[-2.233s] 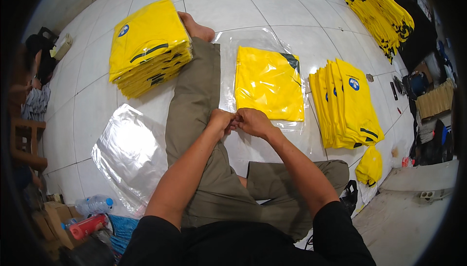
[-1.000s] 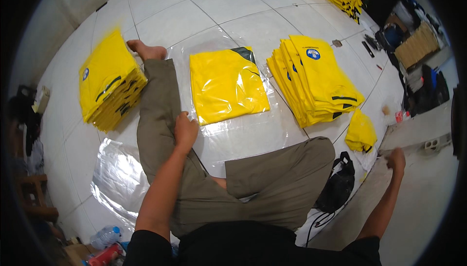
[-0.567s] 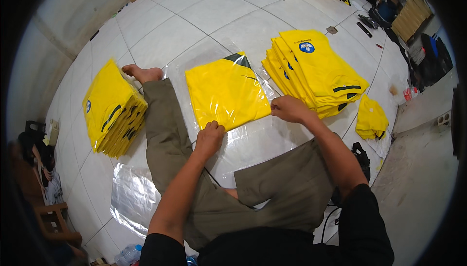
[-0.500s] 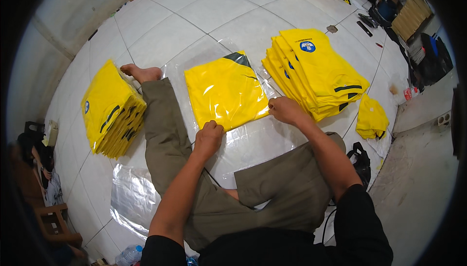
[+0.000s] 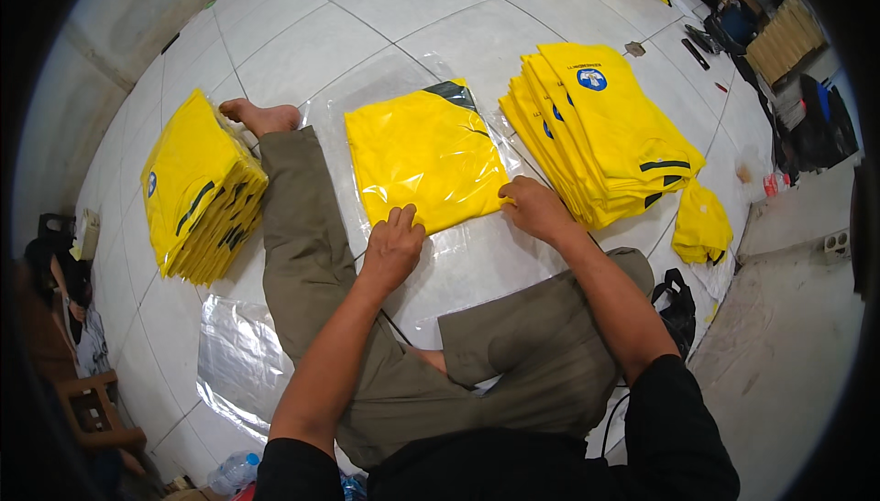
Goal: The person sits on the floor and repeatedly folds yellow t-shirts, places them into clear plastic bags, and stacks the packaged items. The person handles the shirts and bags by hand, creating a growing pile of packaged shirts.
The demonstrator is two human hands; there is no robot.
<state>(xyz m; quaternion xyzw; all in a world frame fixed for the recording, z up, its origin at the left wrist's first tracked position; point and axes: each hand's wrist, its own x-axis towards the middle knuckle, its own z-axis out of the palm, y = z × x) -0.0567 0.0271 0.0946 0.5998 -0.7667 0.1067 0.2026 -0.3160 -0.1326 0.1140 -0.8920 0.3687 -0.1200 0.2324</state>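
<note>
A folded yellow shirt [image 5: 426, 157] with a dark corner panel lies on the floor between my legs, inside a clear plastic bag [image 5: 458, 286]. The bag's loose film stretches toward me past the shirt's near edge. My left hand [image 5: 394, 249] rests at the near left corner, its fingers slightly apart and touching the film over the shirt. At the near right corner, my right hand [image 5: 541, 210] pinches the bag's edge between thumb and forefinger.
Folded yellow shirts form a stack [image 5: 605, 134] on the right and a bagged stack [image 5: 202, 189] on the left. Flat clear bags [image 5: 240, 359] lie beside my left leg. A bunched yellow cloth [image 5: 702, 226] sits near the right wall; a plastic bottle [image 5: 234, 472] is at lower left.
The left fingers have straightened and spread on the bag's near edge. My right hand has shifted slightly at the shirt's corner. The whole view has moved a little.
</note>
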